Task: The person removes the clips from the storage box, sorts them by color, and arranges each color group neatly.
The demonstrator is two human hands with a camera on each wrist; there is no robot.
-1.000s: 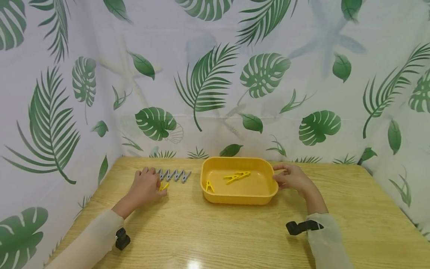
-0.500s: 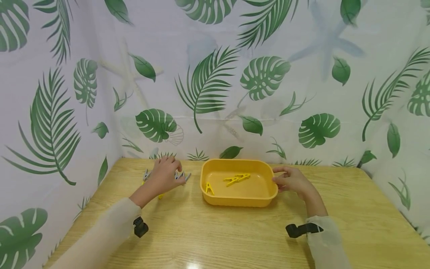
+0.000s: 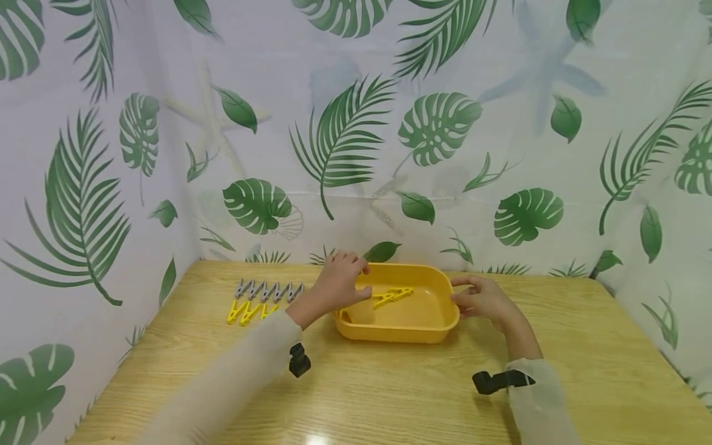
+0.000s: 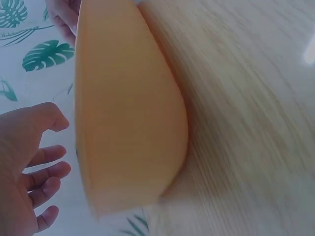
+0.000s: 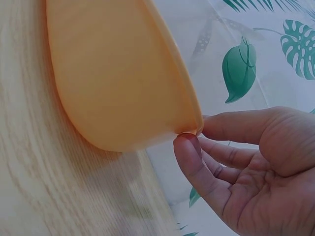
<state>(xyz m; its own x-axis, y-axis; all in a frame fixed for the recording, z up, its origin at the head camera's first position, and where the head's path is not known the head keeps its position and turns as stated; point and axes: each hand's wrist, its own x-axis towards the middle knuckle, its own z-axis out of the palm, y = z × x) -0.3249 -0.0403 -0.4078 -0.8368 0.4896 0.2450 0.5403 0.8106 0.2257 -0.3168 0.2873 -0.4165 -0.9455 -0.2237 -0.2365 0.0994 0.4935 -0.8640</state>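
My left hand [image 3: 338,281] hovers over the left end of a yellow plastic basin [image 3: 400,334]. Its fingers are loosely bent and hold nothing, as the left wrist view shows beside the basin wall [image 4: 130,108]. With thumb and fingers my right hand [image 3: 485,300] pinches the rim at the basin's right end; the right wrist view shows this grip on the basin [image 5: 123,78] closely. Inside lie yellow clothespins [image 3: 394,296], one partly hidden by the left hand. Left of the basin stand several grey clothespins [image 3: 266,290] in a row, with yellow clothespins [image 3: 248,313] lined up in front.
The wooden table [image 3: 378,389] spreads in front of the basin and to its right. Behind and at the sides hangs a white cloth [image 3: 356,228] printed with green leaves. Black wrist cameras sit on both sleeves.
My left hand has let go of a yellow clothespin, now in the front row, and moved right from the rows to over the basin. My right hand stays on the rim.
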